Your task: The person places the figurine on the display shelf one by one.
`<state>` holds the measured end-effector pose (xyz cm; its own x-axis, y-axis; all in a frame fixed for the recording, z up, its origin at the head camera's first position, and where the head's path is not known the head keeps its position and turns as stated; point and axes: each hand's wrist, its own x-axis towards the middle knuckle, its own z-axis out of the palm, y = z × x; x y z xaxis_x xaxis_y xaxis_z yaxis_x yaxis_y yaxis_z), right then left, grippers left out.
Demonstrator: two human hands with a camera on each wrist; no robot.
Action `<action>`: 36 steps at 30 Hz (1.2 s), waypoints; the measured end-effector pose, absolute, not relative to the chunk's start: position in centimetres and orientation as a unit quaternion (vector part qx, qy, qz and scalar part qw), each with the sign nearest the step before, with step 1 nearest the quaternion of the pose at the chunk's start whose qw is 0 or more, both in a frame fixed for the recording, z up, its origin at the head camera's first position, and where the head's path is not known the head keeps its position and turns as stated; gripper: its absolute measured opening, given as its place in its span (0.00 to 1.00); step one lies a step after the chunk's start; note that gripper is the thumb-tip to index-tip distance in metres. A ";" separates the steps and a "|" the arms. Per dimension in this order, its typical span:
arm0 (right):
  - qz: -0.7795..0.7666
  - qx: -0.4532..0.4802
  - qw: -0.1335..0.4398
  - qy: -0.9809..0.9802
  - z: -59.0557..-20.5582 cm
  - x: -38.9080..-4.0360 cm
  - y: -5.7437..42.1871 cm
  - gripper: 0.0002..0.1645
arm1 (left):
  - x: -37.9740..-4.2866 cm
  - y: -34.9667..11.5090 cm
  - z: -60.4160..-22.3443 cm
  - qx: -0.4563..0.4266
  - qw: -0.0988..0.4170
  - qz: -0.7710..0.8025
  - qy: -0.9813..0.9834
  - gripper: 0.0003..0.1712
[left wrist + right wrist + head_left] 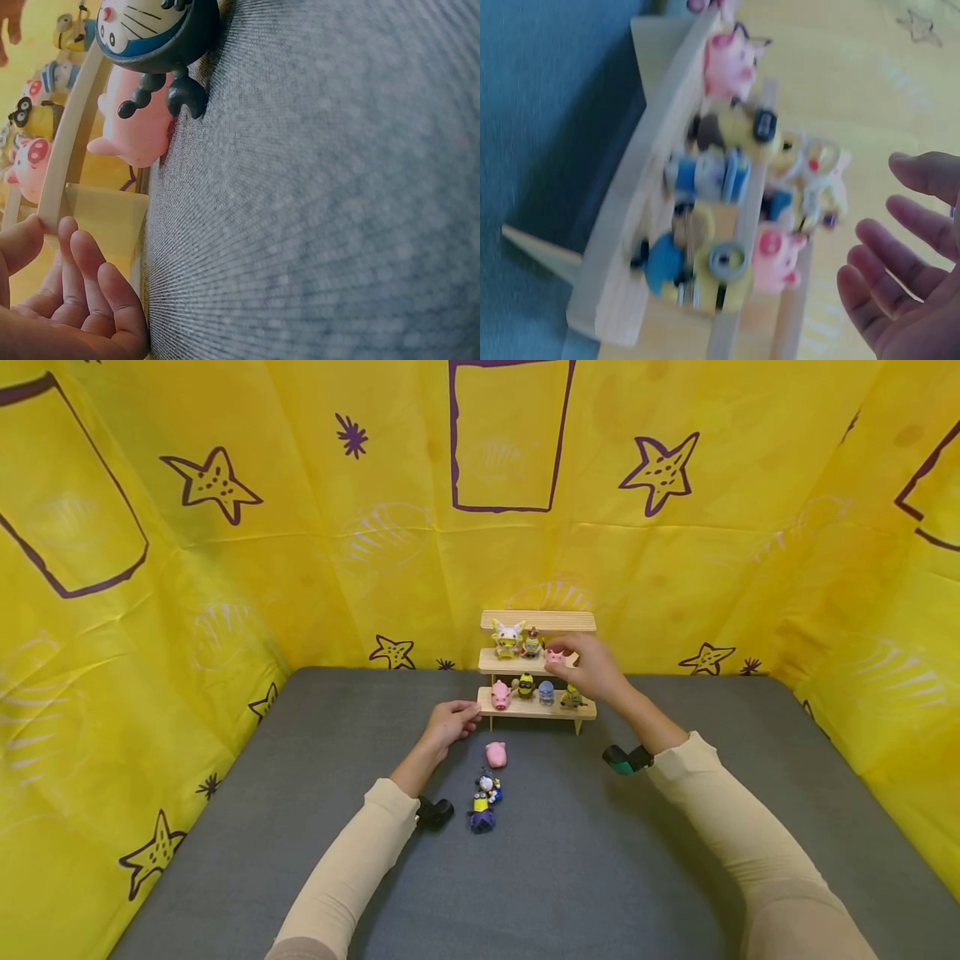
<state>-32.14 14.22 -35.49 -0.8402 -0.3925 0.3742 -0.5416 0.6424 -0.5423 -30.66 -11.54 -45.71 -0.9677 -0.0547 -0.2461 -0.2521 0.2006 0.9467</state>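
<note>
A three-tier wooden display stand (537,620) holds several small figurines. My left hand (450,724) pinches the left end of its lowest board (56,176) between thumb and fingertips. At the right of the middle board sits a pink pig figurine (776,259); my right hand (915,285) is beside it with fingers spread, holding nothing. Left of that pig are a yellow figurine with white ears (507,639) and a small yellow figurine (532,644). The lowest board carries another pink pig (501,695), a goggled yellow figurine (526,686), a blue one (547,693) and a minion (712,266).
On the grey tabletop (570,877) before the stand lie a pink pig figurine (496,754), a dark blue cat figurine with whiskers (157,37) and a minion in purple (482,817). Yellow cloth (405,577) hangs behind and at both sides.
</note>
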 end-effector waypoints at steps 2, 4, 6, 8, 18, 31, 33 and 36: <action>0.336 0.276 0.112 -0.893 -35.6 -31.5 13.8 0.20 | -30.7 -11.5 -45.7 -0.100 0.079 0.625 0.770 0.17; 0.344 0.291 0.105 -0.887 -35.7 -31.0 13.3 0.19 | -30.7 -11.5 -45.7 -0.100 0.080 0.625 0.770 0.17; 0.349 0.306 0.093 -0.881 -35.9 -30.6 12.8 0.18 | -30.7 -11.5 -45.7 -0.100 0.081 0.624 0.771 0.17; 0.347 0.326 0.086 -0.875 -36.2 -30.3 12.4 0.17 | -30.7 -11.5 -45.7 -0.100 0.082 0.624 0.771 0.17; 0.320 0.389 0.048 -0.863 -37.8 -29.2 10.2 0.15 | -30.6 -11.5 -45.7 -0.102 0.084 0.627 0.768 0.17; 0.265 0.433 -0.009 -0.861 -41.0 -28.9 8.1 0.13 | -30.6 -11.6 -45.9 -0.095 0.084 0.633 0.764 0.17; 0.251 0.444 -0.009 -0.860 -41.4 -28.8 8.0 0.14 | -30.6 -11.6 -45.9 -0.094 0.082 0.632 0.765 0.17; 0.227 0.461 -0.015 -0.858 -42.0 -28.8 7.8 0.18 | -30.7 -11.6 -45.9 -0.093 0.081 0.630 0.767 0.17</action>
